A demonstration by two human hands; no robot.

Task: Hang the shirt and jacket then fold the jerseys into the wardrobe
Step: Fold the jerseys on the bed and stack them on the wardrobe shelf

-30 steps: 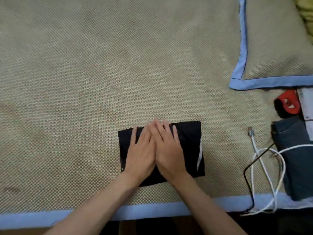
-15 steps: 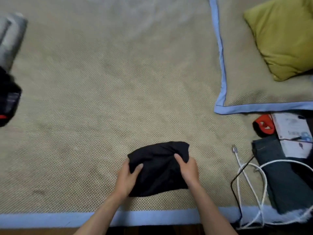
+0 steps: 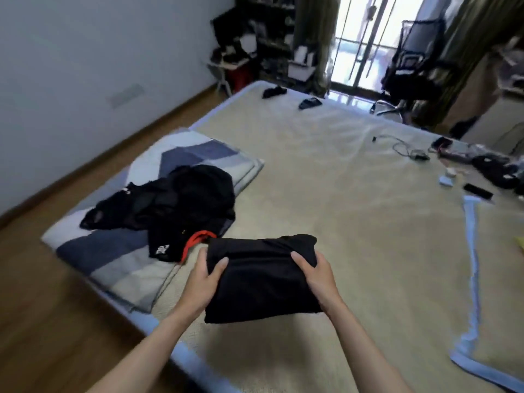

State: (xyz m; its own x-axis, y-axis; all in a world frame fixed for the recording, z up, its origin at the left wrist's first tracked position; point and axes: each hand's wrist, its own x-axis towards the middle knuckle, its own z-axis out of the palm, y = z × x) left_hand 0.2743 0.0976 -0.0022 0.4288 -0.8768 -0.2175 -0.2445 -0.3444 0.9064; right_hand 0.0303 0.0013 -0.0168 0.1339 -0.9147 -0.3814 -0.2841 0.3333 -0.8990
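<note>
Beige woven mat covers bed [image 3: 354, 194]; wide bare stretch ahead, blue-bound edge near my forearms, wood floor [image 3: 42, 307] open at left. Wardrobe not in view. Dark heap of garments [image 3: 181, 205] on patchwork quilt [image 3: 119, 251], unfolded: I judge more jerseys left. Folded black jersey [image 3: 261, 276] held above mat, left hand [image 3: 205, 279] and right hand [image 3: 319, 276] each with grip clamped on one side.

Home bedroom, wide mat-covered bed [image 3: 354, 194], folded quilt [image 3: 181, 154], strewn clothes [image 3: 170, 205], curtained balcony door [image 3: 360, 38], office chair [image 3: 411, 61]
</note>
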